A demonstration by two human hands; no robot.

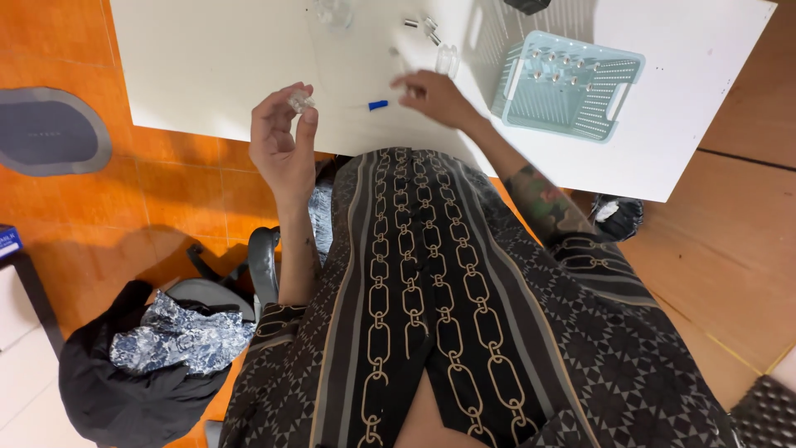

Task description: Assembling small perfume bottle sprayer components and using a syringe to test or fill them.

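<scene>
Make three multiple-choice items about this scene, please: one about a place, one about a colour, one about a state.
1. Where is the pale green basket?
A. on the white table
B. on the floor
C. on the chair

2. What colour is the small cap lying on the table?
A. red
B. blue
C. yellow

3. What is the left hand doing?
A. lying flat
B. pinching a small clear piece
C. gripping the basket

Answers: 1 A, it stands on the tabletop by the right hand; 2 B, plainly blue; 3 B, the fingertips hold the piece, raised.
</scene>
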